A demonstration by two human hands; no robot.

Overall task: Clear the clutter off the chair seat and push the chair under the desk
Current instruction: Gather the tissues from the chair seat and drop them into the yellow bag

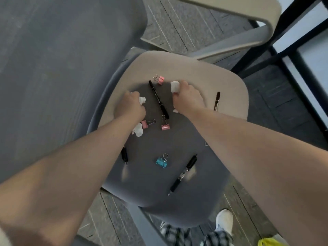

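The chair seat (177,201) is grey in the middle with a beige far rim. My left hand (130,105) is closed around a white paper wad (142,100) near the seat's far left. My right hand (186,94) grips another white wad (174,87). A long black marker (158,100) lies between the hands. Pink binder clips sit at the far rim (159,79) and below the hands (165,125), (145,124). A further white wad (138,131) lies under my left forearm. A blue binder clip (161,162), a black pen (183,174), a short black pen (124,155) and a brown pen (216,101) are scattered on the seat.
The chair's beige armrest (248,9) arches at the top right, the grey backrest (53,59) fills the left. Black desk legs (291,27) stand at the right over grey carpet. My white shoe (224,221) and something yellow (268,242) are at the bottom right.
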